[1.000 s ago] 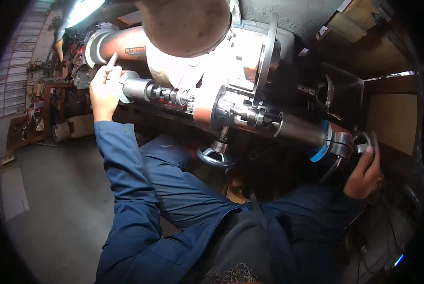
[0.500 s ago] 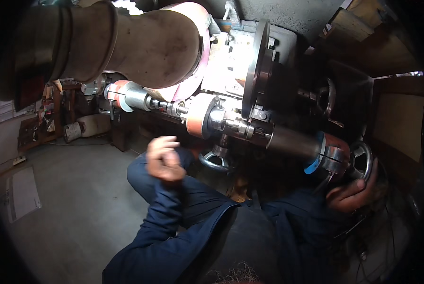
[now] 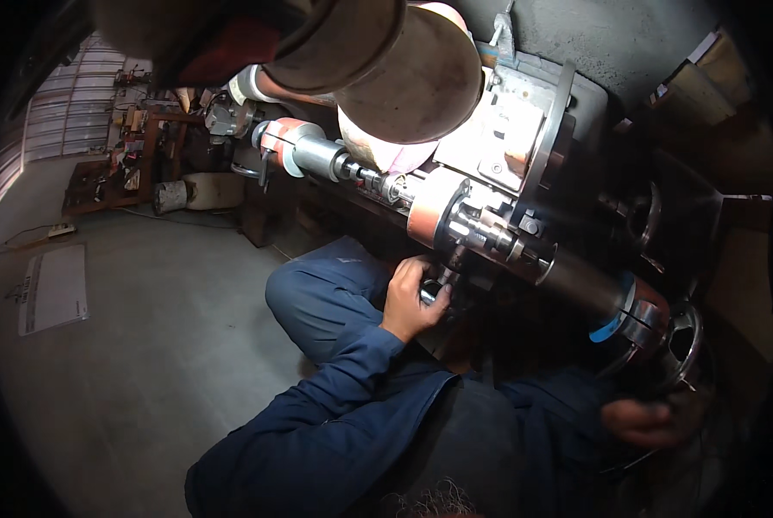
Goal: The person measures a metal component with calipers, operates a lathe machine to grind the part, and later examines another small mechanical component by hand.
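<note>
My left hand (image 3: 414,302) is closed around the rim of a small metal handwheel (image 3: 429,295) under the middle of the machine; its fingers cover much of the wheel. Below a larger spoked handwheel (image 3: 695,335) at the machine's right end is my right hand (image 3: 645,421), smeared by motion and in shadow, so its fingers are unclear. A stepped metal shaft (image 3: 371,180) runs between a grey cylinder (image 3: 319,159) on the left and a dark cylinder (image 3: 580,283) on the right. It passes through an orange ring-shaped housing (image 3: 432,210) directly above my left hand.
A thick brown duct (image 3: 421,82) hangs over the machine's brightly lit bed. Beyond the shaft stands a dark upright disc (image 3: 548,129). Orange clamps (image 3: 284,138) hold the left end. A white board (image 3: 54,289) lies on the grey floor (image 3: 170,345), near a cluttered rack (image 3: 149,160).
My left hand has come down and right onto the small handwheel. My right hand has left the larger handwheel's rim and moved below it. The whole view has shifted.
</note>
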Tool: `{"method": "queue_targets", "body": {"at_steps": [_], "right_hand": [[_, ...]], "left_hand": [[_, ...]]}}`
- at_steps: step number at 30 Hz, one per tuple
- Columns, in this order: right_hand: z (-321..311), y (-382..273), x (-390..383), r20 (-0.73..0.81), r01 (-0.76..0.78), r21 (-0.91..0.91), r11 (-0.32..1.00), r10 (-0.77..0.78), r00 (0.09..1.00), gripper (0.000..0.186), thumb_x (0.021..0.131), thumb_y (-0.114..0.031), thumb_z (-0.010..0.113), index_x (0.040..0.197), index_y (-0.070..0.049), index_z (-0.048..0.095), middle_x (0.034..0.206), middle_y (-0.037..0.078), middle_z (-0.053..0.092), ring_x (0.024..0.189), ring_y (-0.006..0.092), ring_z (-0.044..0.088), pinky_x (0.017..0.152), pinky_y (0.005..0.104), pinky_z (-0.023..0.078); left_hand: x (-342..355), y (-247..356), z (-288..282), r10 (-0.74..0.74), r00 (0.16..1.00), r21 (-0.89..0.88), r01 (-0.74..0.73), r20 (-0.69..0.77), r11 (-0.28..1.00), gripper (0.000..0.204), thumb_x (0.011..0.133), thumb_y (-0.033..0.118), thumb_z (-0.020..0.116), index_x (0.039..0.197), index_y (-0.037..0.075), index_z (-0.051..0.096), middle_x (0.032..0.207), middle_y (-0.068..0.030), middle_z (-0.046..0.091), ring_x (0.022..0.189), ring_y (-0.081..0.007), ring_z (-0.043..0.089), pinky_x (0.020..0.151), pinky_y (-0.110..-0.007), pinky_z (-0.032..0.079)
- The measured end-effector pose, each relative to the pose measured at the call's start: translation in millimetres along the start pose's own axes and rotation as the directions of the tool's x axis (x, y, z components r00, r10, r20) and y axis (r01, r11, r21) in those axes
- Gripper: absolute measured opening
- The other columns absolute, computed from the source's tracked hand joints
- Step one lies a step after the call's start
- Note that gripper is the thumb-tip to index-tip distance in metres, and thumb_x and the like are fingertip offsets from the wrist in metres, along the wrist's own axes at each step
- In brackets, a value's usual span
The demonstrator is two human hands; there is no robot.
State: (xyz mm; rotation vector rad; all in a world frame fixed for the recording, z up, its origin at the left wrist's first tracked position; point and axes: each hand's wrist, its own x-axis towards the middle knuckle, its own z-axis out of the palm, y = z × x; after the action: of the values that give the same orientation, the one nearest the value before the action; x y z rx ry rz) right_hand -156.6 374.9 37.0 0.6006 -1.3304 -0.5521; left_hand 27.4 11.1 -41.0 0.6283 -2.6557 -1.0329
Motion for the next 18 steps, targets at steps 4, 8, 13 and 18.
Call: {"method": "queue_targets", "body": {"at_steps": [4,8,13,18], "right_hand": [[-46.0,-54.9,21.2,0.729,-0.744,0.103,0.660,0.459,0.508,0.043,0.102,-0.020,0.040,0.134,0.009,0.047,0.126,0.027,0.054,0.110,0.0398,0.057,0.096,0.0465,0.047],[-33.2,-59.5,22.0,0.720,-0.864,0.100,0.493,0.564,0.404,0.046,0.103,-0.024,0.037,0.134,0.008,0.049,0.128,0.027,0.053,0.112,0.0394,0.057,0.097,0.0464,0.046],[-27.0,-39.4,43.3,0.829,-0.892,0.039,0.450,0.484,0.279,0.044,0.105,-0.023,0.036,0.130,0.009,0.053,0.120,0.025,0.060,0.108,0.0330,0.062,0.094,0.0399,0.049],[-16.5,-25.1,57.4,0.944,-0.955,0.062,0.290,0.295,0.150,0.042,0.107,-0.020,0.036,0.130,0.010,0.053,0.125,0.024,0.060,0.116,0.0303,0.061,0.098,0.0378,0.047]], "left_hand": [[2.1,0.3,6.3,-0.002,1.000,-0.009,0.002,-0.009,1.000,0.032,0.073,0.018,0.072,0.094,-0.003,0.058,0.092,-0.0204,0.062,0.088,-0.0396,0.060,0.081,-0.043,0.049],[2.5,5.5,6.1,-0.019,0.999,-0.014,0.019,-0.047,1.000,0.034,0.073,0.017,0.071,0.098,-0.004,0.059,0.091,-0.0213,0.063,0.087,-0.0403,0.061,0.079,-0.044,0.050],[3.2,2.9,2.1,-0.020,1.000,0.032,0.020,-0.018,0.999,0.039,0.073,0.016,0.068,0.104,-0.006,0.059,0.093,-0.0232,0.064,0.087,-0.0415,0.063,0.079,-0.043,0.051],[3.7,-0.1,0.5,-0.039,0.998,0.082,0.035,0.047,0.996,0.039,0.072,0.015,0.066,0.105,-0.005,0.061,0.093,-0.0230,0.065,0.087,-0.0415,0.064,0.080,-0.043,0.052]]}}
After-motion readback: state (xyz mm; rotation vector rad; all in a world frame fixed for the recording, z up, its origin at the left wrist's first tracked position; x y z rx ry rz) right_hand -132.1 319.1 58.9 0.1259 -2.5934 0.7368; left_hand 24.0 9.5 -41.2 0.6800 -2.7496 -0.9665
